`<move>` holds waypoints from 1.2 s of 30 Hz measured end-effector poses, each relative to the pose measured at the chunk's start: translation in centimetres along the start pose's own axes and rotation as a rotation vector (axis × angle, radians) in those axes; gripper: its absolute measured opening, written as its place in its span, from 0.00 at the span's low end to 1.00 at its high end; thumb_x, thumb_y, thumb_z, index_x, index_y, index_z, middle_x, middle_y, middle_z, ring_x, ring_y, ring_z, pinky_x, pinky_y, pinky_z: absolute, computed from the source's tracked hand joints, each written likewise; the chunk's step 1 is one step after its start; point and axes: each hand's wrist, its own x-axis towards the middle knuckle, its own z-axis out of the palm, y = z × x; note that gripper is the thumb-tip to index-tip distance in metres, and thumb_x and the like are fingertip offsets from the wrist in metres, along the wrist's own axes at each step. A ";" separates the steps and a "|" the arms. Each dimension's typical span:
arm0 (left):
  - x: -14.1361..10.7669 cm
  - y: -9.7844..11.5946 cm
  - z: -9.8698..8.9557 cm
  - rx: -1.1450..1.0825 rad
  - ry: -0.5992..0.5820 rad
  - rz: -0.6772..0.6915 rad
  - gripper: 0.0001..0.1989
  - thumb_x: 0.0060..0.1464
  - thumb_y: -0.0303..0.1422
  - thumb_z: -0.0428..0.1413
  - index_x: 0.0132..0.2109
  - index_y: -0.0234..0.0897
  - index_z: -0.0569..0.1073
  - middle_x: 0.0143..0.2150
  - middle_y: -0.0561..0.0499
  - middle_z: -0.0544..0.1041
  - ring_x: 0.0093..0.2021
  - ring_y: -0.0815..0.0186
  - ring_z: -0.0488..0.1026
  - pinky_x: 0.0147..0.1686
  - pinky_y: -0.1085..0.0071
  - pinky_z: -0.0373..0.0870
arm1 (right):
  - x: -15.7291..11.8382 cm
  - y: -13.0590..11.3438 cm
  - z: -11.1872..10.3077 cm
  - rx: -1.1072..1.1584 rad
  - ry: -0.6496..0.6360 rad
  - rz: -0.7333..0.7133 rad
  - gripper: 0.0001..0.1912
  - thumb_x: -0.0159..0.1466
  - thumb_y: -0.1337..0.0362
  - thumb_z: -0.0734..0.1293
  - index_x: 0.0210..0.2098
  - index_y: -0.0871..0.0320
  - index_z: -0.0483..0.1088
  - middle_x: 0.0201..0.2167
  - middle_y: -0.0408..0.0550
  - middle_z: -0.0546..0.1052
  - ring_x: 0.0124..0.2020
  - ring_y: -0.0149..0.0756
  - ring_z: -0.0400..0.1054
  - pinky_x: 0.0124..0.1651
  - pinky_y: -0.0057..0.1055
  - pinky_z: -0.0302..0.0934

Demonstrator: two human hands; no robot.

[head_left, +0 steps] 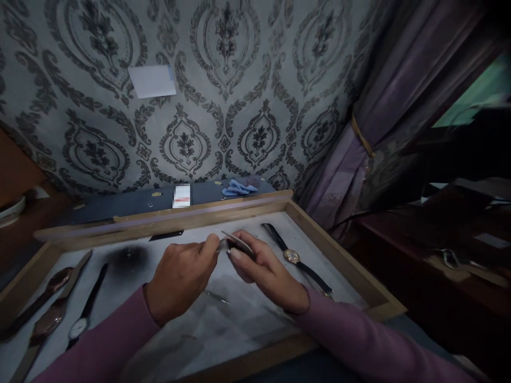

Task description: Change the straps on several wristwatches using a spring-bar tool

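Note:
My left hand (179, 279) and my right hand (267, 274) meet above the middle of a wooden-rimmed tray (343, 255). Together they pinch a small dark watch part with a thin strap end (236, 243) held between the fingertips. My left thumb and forefinger grip its left end; my right fingers wrap its right side. What exactly the piece is stays hard to tell in the dim light. Both sleeves are mauve.
A gold-faced watch with a dark strap (293, 257) lies right of my hands. Three watches lie at the tray's left, one white-faced (77, 327). A thin tool (217, 297) rests below my hands. A blue cloth (238, 187) and small card (181, 196) sit behind the tray; curtain at right.

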 end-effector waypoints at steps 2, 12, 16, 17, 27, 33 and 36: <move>0.1 -0.1 -0.2 -0.028 -0.001 -0.021 0.07 0.63 0.26 0.44 0.36 0.38 0.63 0.20 0.56 0.72 0.19 0.63 0.72 0.18 0.69 0.57 | 0.0 0.0 -0.1 0.017 0.006 -0.002 0.16 0.65 0.51 0.64 0.39 0.58 0.63 0.22 0.35 0.54 0.20 0.24 0.45 0.22 0.24 0.42; 0.1 -0.6 -0.9 0.107 -0.013 0.018 0.12 0.54 0.16 0.44 0.32 0.38 0.64 0.24 0.54 0.74 0.24 0.61 0.73 0.21 0.69 0.62 | 0.2 0.2 0.0 0.083 0.038 0.052 0.17 0.63 0.51 0.66 0.38 0.58 0.63 0.21 0.34 0.53 0.19 0.23 0.43 0.20 0.23 0.39; 0.0 -1.1 -0.5 0.096 -0.040 -0.008 0.11 0.56 0.19 0.46 0.33 0.37 0.67 0.26 0.52 0.75 0.25 0.61 0.74 0.23 0.70 0.64 | 0.5 0.3 0.0 0.280 0.034 0.139 0.19 0.60 0.51 0.70 0.39 0.57 0.61 0.21 0.33 0.54 0.19 0.22 0.41 0.19 0.22 0.34; 0.0 -1.3 -0.4 0.064 -0.054 -0.049 0.10 0.57 0.20 0.46 0.34 0.37 0.68 0.27 0.51 0.76 0.26 0.62 0.74 0.24 0.71 0.65 | 0.6 0.2 -0.1 0.326 0.036 0.163 0.19 0.59 0.51 0.70 0.38 0.57 0.62 0.21 0.33 0.54 0.19 0.21 0.40 0.19 0.22 0.33; 0.6 -3.0 -1.5 -0.979 -0.045 -0.413 0.18 0.64 0.36 0.48 0.59 0.39 0.65 0.57 0.42 0.72 0.57 0.58 0.70 0.53 0.62 0.69 | 1.1 0.3 -0.8 0.505 0.047 0.351 0.21 0.55 0.52 0.73 0.36 0.62 0.66 0.23 0.35 0.57 0.19 0.19 0.38 0.18 0.20 0.28; 0.7 -1.7 -0.3 -0.943 -0.123 -0.362 0.15 0.61 0.34 0.51 0.53 0.38 0.71 0.49 0.45 0.77 0.48 0.62 0.74 0.44 0.69 0.71 | 0.8 0.2 -0.1 0.371 -0.143 0.411 0.19 0.56 0.55 0.73 0.30 0.59 0.60 0.20 0.32 0.58 0.17 0.18 0.38 0.17 0.21 0.29; 0.7 -1.5 0.0 -0.938 -0.199 -0.334 0.10 0.60 0.33 0.51 0.40 0.35 0.75 0.34 0.51 0.78 0.34 0.67 0.73 0.34 0.74 0.68 | 0.9 0.3 0.0 0.381 -0.195 0.447 0.18 0.56 0.56 0.73 0.33 0.59 0.63 0.19 0.32 0.58 0.16 0.17 0.38 0.17 0.20 0.29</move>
